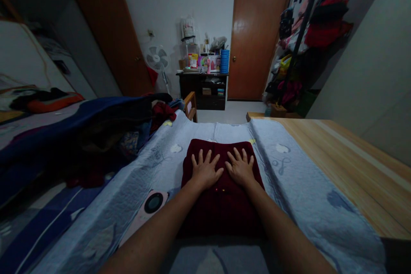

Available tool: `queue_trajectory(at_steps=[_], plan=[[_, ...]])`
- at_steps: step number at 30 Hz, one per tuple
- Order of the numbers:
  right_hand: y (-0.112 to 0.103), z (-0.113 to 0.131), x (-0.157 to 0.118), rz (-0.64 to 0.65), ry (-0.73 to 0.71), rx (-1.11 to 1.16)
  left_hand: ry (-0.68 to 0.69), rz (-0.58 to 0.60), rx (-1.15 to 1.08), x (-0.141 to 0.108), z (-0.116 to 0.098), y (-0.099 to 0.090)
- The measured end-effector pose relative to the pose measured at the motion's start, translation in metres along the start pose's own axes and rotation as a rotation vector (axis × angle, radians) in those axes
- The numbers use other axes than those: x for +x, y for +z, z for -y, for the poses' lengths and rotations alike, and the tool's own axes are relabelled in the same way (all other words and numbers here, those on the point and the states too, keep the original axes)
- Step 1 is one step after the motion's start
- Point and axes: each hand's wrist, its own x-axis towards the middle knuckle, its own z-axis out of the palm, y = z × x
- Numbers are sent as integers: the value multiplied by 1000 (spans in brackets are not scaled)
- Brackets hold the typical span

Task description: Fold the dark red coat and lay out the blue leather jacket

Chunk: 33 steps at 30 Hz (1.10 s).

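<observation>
A dark red folded cloth [224, 209] lies on a light blue quilted cover [285, 171] in the middle of the view. My left hand [206, 170] rests flat on its upper left part with the fingers spread. On the upper right part lies my right hand [240, 167], palm down and fingers apart. The two hands do not touch each other. Small shiny spots show on the red cloth between my forearms. Left of my left forearm is a pink phone [160, 199] with a round dark camera area, partly hidden by the arm.
Piled clothes [105, 132] cover the left side. A wooden board surface [349, 154] borders the cover on the right. Farther back stand a wooden chair [191, 107], a white fan [158, 59], a dark cabinet [202, 102] and a closed door [253, 43].
</observation>
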Motion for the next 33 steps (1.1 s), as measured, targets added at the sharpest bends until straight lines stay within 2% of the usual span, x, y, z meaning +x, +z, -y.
queue_trajectory(at_steps=[6, 14, 23, 27, 31, 33], plan=[[4, -1, 0, 1, 3, 8, -31, -2, -16, 18, 8, 1], [6, 0, 2, 14, 3, 0, -42, 18, -30, 15, 11, 14], [4, 2, 2, 46, 24, -2, -40, 13, -13, 15, 10, 15], [-4, 3, 1, 61, 35, 11, -30, 30, -15, 13, 11, 7], [-22, 3, -3, 104, 38, 53, 21, 80, -78, 7, 16, -12], [-30, 3, -8, 103, 33, 73, 42, 67, -102, 2, 18, -23]])
